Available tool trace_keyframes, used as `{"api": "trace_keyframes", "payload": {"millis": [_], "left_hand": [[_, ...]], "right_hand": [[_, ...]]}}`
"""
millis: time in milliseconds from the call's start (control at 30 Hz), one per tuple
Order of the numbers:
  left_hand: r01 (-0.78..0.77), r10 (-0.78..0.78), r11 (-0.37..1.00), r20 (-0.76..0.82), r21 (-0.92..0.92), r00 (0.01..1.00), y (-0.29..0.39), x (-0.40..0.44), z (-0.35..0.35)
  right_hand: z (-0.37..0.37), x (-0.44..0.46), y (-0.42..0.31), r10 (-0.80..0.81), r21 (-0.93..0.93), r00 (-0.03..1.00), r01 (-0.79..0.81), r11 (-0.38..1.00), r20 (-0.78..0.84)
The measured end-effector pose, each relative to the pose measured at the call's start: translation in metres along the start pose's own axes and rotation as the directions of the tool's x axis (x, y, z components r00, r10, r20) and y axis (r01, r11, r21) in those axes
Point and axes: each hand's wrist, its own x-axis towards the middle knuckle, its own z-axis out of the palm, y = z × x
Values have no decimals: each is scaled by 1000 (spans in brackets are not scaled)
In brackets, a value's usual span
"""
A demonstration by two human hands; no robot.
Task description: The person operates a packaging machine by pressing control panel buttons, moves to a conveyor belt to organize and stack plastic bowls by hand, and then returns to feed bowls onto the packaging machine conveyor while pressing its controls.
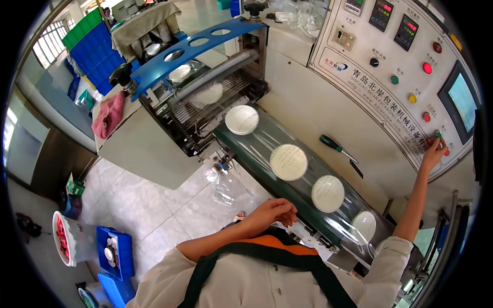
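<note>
My right hand (435,153) reaches up to the lower right of the control panel. Its fingertips are at a green button (437,134), beside a red button (446,152), with the fingers somewhat apart. My left hand (277,211) hovers by the near edge of a green conveyor belt (239,149), its fingers loosely bent and nothing visible in them. Along the belt, several round white dishes lie in a row under clear film, such as this dotted dish (288,162) and another white dish (327,193). One more dish (209,94) sits under the roller.
A blue perforated bar (197,43) spans the machine above a grey roller (215,77). A green-handled screwdriver (331,143) rests behind the belt. A pink cloth (109,115) lies on the left housing. Blue crates (114,252) and a white bucket (77,241) stand on the floor.
</note>
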Motion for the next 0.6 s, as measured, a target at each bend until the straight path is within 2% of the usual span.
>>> {"api": "trace_keyframes", "payload": {"millis": [467, 533, 600], "left_hand": [[1, -2, 1000, 42, 14, 999, -1, -1, 1], [13, -14, 1000, 54, 23, 998, 0, -1, 1], [40, -41, 999, 67, 23, 997, -1, 0, 0]], "right_hand": [[-6, -1, -9, 77, 5, 996, -77, 997, 53], [-10, -7, -15, 175, 24, 979, -179, 984, 109], [-14, -13, -19, 187, 3, 976, -188, 982, 112]]}}
